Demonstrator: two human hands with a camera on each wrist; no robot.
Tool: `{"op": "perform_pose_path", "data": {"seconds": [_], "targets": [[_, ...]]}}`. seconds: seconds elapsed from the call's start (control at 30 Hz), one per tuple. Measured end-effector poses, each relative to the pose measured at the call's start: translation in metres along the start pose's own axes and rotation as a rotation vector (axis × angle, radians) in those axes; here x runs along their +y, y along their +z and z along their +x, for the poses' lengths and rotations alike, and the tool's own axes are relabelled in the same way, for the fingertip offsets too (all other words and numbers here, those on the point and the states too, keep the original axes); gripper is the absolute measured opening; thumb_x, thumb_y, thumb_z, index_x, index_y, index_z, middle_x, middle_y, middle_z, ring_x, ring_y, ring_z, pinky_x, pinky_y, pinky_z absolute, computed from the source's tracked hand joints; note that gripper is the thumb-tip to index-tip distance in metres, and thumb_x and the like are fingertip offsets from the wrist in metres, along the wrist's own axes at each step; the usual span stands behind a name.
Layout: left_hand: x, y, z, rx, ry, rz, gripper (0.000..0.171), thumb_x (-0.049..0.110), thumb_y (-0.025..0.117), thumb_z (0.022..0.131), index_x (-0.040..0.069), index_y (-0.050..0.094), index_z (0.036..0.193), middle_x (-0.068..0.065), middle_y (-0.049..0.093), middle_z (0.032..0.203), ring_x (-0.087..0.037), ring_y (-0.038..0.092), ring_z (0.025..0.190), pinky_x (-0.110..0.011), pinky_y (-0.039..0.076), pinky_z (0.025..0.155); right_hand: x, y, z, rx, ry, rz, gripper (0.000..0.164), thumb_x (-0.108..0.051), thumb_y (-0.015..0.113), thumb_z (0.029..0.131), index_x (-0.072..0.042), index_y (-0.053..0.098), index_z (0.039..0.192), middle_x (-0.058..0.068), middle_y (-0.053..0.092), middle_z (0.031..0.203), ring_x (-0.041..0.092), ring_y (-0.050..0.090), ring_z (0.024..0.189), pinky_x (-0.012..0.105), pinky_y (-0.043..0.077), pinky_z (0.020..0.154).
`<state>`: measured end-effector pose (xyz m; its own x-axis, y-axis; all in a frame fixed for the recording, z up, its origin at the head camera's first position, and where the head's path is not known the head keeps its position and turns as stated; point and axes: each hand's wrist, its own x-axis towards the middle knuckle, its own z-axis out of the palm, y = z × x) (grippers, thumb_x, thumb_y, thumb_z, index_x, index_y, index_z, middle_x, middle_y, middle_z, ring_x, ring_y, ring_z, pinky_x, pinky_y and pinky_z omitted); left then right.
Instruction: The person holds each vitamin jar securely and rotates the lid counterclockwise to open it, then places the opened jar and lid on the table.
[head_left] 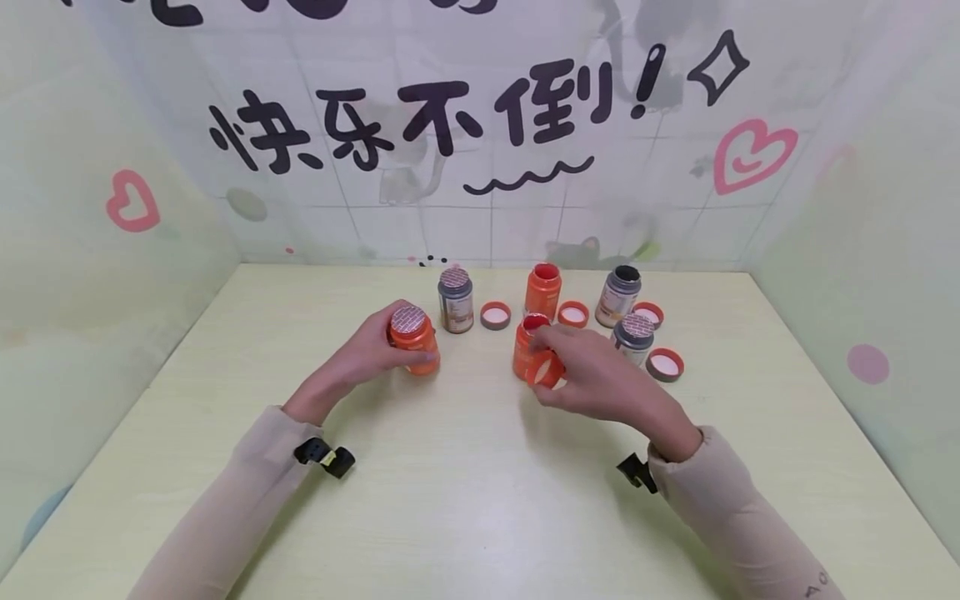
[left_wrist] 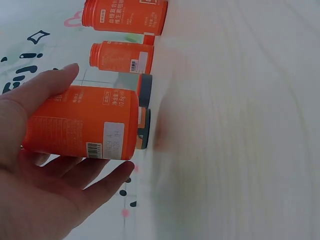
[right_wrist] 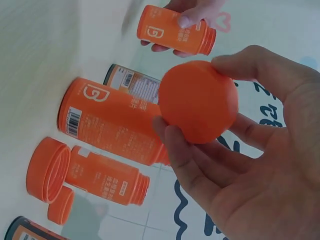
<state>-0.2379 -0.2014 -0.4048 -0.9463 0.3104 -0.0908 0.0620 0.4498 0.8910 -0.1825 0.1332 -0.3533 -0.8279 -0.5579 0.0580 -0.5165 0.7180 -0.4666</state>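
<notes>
My left hand (head_left: 367, 346) grips an orange bottle (head_left: 422, 343) upright by its sides, thumb at the front. A printed seal covers that bottle's mouth, and in the left wrist view its base shows close over the tabletop. With my right hand (head_left: 603, 379) I pinch an orange cap (right_wrist: 197, 102) by its edge between thumb and fingers. The cap's flat outer face shows in the right wrist view. Right behind it stands an orange bottle (head_left: 522, 360) with an uncovered mouth, partly hidden by my fingers and the cap.
A sealed grey bottle (head_left: 456, 310) stands behind, right of my left hand. Farther right are another uncovered orange bottle (head_left: 542, 293), an uncovered grey bottle (head_left: 617, 302) and a sealed grey bottle (head_left: 634, 337) beside my right hand. Several caps, including one cap (head_left: 495, 315), lie inside-up.
</notes>
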Motion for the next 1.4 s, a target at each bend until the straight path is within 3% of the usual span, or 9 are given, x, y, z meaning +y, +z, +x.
{"op": "perform_pose_path", "data": {"seconds": [0.23, 0.47, 0.77, 1.0, 1.17, 1.4], "targets": [[-0.009, 0.002, 0.005, -0.021, -0.005, 0.044, 0.059, 0.015, 0.086, 0.083, 0.006, 0.053, 0.131, -0.015, 0.061, 0.132, -0.032, 0.057, 0.125, -0.054, 0.044, 0.115, -0.003, 0.008, 0.004, 0.075, -0.026, -0.006, 0.043, -0.022, 0.079, 0.086, -0.018, 0.064, 0.126, 0.002, 0.065, 0.124, 0.018, 0.065, 0.101, 0.033, 0.06, 0.08], [-0.012, 0.004, 0.006, -0.062, -0.011, 0.071, 0.06, 0.016, 0.087, 0.083, 0.006, 0.053, 0.132, -0.015, 0.062, 0.13, -0.032, 0.058, 0.12, -0.05, 0.048, 0.11, -0.004, 0.015, 0.007, 0.09, -0.045, -0.028, 0.04, -0.025, 0.081, 0.086, -0.018, 0.067, 0.123, 0.0, 0.065, 0.119, 0.015, 0.065, 0.097, 0.029, 0.059, 0.078], [-0.013, 0.002, 0.004, -0.082, -0.006, 0.053, 0.057, 0.016, 0.086, 0.083, 0.007, 0.053, 0.129, -0.014, 0.063, 0.127, -0.03, 0.058, 0.117, -0.045, 0.048, 0.106, -0.017, 0.022, 0.014, 0.147, -0.131, -0.074, 0.031, -0.024, 0.08, 0.087, -0.018, 0.07, 0.116, -0.002, 0.069, 0.114, 0.017, 0.06, 0.107, 0.036, 0.056, 0.09], [-0.01, 0.004, 0.003, -0.071, 0.009, 0.039, 0.056, 0.013, 0.086, 0.082, 0.007, 0.054, 0.127, -0.014, 0.064, 0.124, -0.03, 0.059, 0.114, -0.043, 0.048, 0.105, -0.032, 0.034, 0.032, 0.097, -0.104, -0.092, 0.037, -0.027, 0.081, 0.088, -0.017, 0.068, 0.12, 0.0, 0.068, 0.118, 0.02, 0.061, 0.11, 0.035, 0.057, 0.092], [-0.009, 0.004, 0.003, -0.08, 0.005, 0.026, 0.055, 0.01, 0.083, 0.084, 0.006, 0.053, 0.13, -0.015, 0.064, 0.127, -0.031, 0.059, 0.116, -0.047, 0.048, 0.107, -0.042, 0.042, 0.047, 0.07, -0.053, -0.115, 0.039, -0.027, 0.083, 0.087, -0.016, 0.068, 0.122, 0.001, 0.069, 0.116, 0.018, 0.062, 0.103, 0.032, 0.057, 0.086], [-0.011, 0.004, 0.002, -0.092, -0.004, 0.004, 0.056, 0.005, 0.08, 0.084, 0.006, 0.052, 0.133, -0.015, 0.062, 0.131, -0.032, 0.058, 0.119, -0.049, 0.048, 0.109, -0.05, 0.062, 0.072, 0.026, 0.086, -0.035, 0.053, -0.027, 0.081, 0.09, -0.012, 0.06, 0.137, 0.008, 0.067, 0.131, 0.022, 0.064, 0.111, 0.034, 0.062, 0.088]]}}
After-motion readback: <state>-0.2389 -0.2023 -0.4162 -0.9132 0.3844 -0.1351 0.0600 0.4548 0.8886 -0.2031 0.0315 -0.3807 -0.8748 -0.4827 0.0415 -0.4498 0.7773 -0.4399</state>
